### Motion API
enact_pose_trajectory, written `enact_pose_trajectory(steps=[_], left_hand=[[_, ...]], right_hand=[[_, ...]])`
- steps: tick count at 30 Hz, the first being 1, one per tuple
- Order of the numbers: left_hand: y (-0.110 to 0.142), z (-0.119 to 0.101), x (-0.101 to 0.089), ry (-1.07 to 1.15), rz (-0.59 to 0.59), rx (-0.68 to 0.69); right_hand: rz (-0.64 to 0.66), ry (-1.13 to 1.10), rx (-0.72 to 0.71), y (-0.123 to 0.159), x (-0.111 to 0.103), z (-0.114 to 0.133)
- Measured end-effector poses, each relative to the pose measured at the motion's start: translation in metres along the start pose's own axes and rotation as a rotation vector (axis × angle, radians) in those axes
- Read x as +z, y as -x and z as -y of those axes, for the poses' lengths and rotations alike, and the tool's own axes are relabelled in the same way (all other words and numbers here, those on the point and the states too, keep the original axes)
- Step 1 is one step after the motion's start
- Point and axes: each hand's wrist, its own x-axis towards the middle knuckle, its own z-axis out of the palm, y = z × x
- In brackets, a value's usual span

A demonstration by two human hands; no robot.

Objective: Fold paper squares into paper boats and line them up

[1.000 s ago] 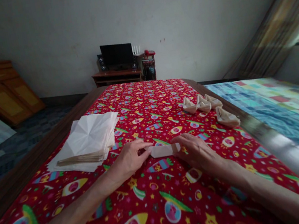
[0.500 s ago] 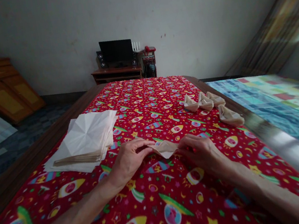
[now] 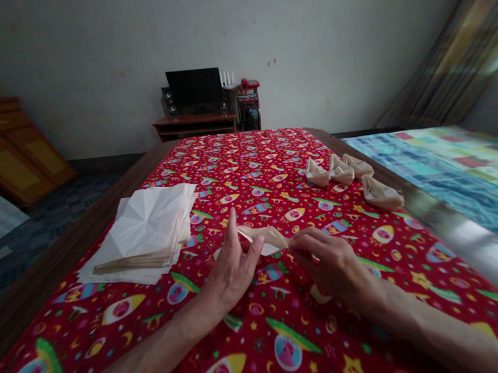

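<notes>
A small folded paper boat (image 3: 273,238) of cream paper lies in front of me, above the red printed cloth. My right hand (image 3: 330,259) pinches its right tip between thumb and fingers. At the other end, my left hand (image 3: 232,272) has its fingers stretched out and apart, with the thumb against the paper's near side. The far left fingers are partly hidden behind the hand. To the left rests a stack of creased white paper sheets (image 3: 144,220), with narrow folded strips (image 3: 132,263) on its near edge. Several finished-looking paper boats (image 3: 341,171) stand at the right.
A red cloth with rockets and stars (image 3: 244,155) covers the table, whose dark wooden edge (image 3: 106,220) shows at the left. Beyond it stand a monitor (image 3: 194,86) and speakers on a desk. A bed with a patchwork cover (image 3: 419,177) adjoins at the right.
My left hand has let go of the boat's left tip and opened, its fingers now pointing up and away. The right hand keeps its pinch, and the boat has shifted slightly left and away.
</notes>
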Motion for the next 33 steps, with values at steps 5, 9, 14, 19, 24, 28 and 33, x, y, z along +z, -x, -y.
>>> enact_pose_trajectory(steps=[5, 9, 14, 19, 24, 28, 33], left_hand=[[-0.005, 0.002, 0.007, -0.071, -0.054, -0.036], [-0.008, 0.004, 0.008, -0.083, -0.06, 0.064], [-0.005, -0.002, 0.007, -0.074, 0.006, 0.206], [0.0, -0.006, 0.01, 0.082, 0.094, 0.079], [0.001, -0.015, 0.01, 0.048, 0.16, 0.01], [0.003, -0.018, 0.01, 0.043, 0.157, 0.019], [0.004, -0.015, 0.01, 0.142, 0.198, -0.005]], right_hand=[[0.162, -0.163, 0.002, 0.002, -0.005, 0.02], [0.143, -0.261, 0.255, -0.003, -0.011, 0.025], [0.167, -0.377, 0.497, -0.009, 0.0, 0.009], [0.197, -0.383, 0.494, -0.005, 0.011, 0.007], [0.177, -0.264, 0.488, -0.01, 0.007, 0.018], [0.219, -0.251, 0.475, -0.011, 0.005, 0.022], [0.22, -0.271, 0.5, -0.008, 0.005, 0.02]])
